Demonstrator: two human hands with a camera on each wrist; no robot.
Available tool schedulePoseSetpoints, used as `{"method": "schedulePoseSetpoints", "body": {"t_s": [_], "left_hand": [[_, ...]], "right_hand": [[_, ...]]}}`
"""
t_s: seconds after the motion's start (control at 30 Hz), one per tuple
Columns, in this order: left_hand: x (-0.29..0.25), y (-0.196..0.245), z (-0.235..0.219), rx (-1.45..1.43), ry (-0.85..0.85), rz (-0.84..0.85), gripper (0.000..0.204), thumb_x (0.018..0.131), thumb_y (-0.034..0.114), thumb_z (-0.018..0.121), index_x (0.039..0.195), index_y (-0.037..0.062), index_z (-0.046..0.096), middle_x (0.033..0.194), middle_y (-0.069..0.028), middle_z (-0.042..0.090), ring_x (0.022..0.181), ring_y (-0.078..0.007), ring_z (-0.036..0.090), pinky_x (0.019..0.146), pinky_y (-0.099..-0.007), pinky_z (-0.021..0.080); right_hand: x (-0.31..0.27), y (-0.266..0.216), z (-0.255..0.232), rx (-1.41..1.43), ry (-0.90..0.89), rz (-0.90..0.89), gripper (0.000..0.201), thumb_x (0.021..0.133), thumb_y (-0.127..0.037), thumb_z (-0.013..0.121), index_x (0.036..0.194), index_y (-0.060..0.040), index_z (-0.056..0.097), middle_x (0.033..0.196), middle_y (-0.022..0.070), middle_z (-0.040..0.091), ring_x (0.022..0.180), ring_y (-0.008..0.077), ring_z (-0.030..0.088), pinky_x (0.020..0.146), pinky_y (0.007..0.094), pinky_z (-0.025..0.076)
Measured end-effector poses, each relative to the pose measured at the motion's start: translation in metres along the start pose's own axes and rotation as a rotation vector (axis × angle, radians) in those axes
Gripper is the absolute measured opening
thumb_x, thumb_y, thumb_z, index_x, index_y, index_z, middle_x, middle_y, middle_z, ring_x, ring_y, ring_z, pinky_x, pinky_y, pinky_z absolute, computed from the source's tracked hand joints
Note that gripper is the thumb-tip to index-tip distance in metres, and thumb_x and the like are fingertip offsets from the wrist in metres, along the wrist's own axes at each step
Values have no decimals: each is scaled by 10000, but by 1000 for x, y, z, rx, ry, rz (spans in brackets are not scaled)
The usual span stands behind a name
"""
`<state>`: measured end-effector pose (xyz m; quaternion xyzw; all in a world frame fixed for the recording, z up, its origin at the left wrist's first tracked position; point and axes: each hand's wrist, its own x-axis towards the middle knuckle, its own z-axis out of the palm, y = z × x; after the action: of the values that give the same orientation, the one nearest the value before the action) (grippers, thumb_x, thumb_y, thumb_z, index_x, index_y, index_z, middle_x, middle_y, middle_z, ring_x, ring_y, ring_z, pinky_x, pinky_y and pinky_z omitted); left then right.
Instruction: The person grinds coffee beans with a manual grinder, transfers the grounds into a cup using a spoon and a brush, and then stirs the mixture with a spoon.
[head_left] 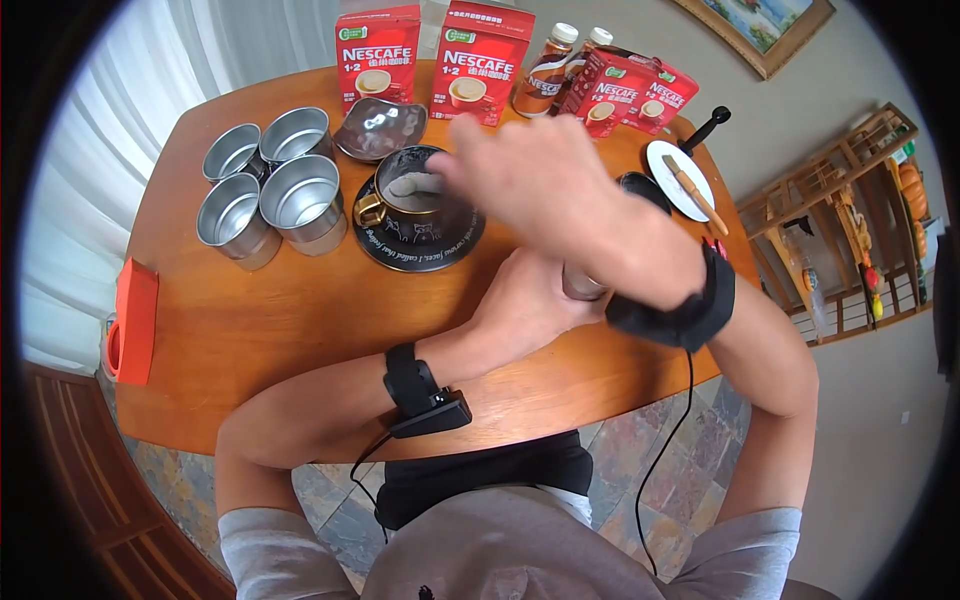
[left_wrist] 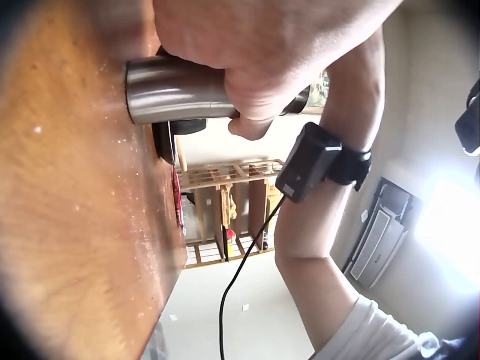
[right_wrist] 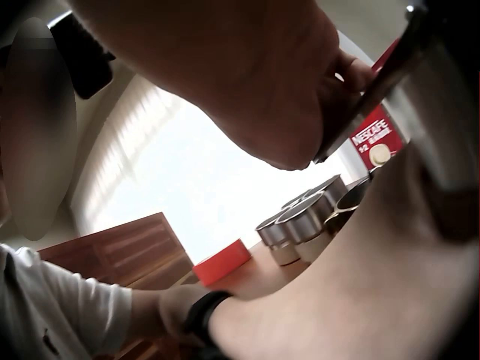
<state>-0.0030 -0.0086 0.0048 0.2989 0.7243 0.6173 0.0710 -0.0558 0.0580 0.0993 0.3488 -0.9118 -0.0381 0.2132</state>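
Cranking appears underway: the left hand (head_left: 522, 300) grips the upright metal cylinder (left_wrist: 176, 91); the right hand's (head_left: 550, 178) grip cannot be determined. Further turning likely requires steady bracing.

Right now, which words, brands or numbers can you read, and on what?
"NESCAFE": two large red boxes, two small red boxes.
"1+2": the same four.
"雀巢咖啡": both large boxes.
"NESCA", rest unseen: front bottle.
"faces, I called that": black saucer; its other words are unclear.
Finer print on the boxes is too small.

Shiny metal cylinder (left_wrist: 178, 91), glossy wooden table (left_wrist: 71, 187)
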Motion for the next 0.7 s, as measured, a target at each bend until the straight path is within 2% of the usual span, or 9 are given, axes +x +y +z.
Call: {"method": "schedulePoseSetpoints", "body": {"t_s": [0.03,0.13,0.23,0.37,0.47,0.6,0.7], "left_hand": [[-2,1,1,-42,41,-55,562,752,162,883,1225,6,621,1102,-134,747,1042,-249,727,934,-380,550],[-5,8,-1,-96,77,-18,524,778,155,853,1217,13,605,1065,-155,747,1005,-259,739,911,-392,554],[-4,8,-1,-50,50,-11,521,790,144,836,1229,18,585,1068,-153,744,999,-267,741,898,-392,553],[-5,8,4,-59,27,-2,523,792,136,836,1235,20,582,1058,-139,735,981,-235,729,893,-378,548],[-4,12,3,-138,56,-12,508,794,153,809,1222,16,573,1038,-204,741,1002,-384,729,886,-446,547],[-4,13,3,-140,57,-5,484,795,158,813,1192,13,577,1021,-197,739,998,-371,732,889,-435,545],[-4,12,3,-74,38,-32,472,795,134,849,1174,25,589,1004,-99,716,929,-169,693,876,-350,542]], "right_hand": [[3,15,7,-86,-10,34,394,1070,-451,545,1002,-67,602,617,135,677,590,351,703,492,480,522],[-6,51,8,-115,-100,163,375,1087,-432,526,1052,-69,610,671,137,699,649,370,708,563,501,537],[-20,65,-7,34,-154,272,440,1096,-446,492,1027,-25,600,658,130,692,654,390,704,599,500,544],[-30,64,-15,38,-131,253,441,1099,-453,490,1001,-35,589,643,137,680,642,395,692,586,514,522],[-26,71,-6,56,-149,237,443,1101,-459,484,1007,-42,598,650,129,687,662,385,703,609,518,521],[-24,72,-5,52,-181,244,434,1107,-452,472,1016,-51,611,682,119,704,711,373,719,654,520,528],[-27,70,-15,62,-209,299,426,1108,-440,472,1016,-51,621,712,127,715,748,373,723,667,519,533]]}}
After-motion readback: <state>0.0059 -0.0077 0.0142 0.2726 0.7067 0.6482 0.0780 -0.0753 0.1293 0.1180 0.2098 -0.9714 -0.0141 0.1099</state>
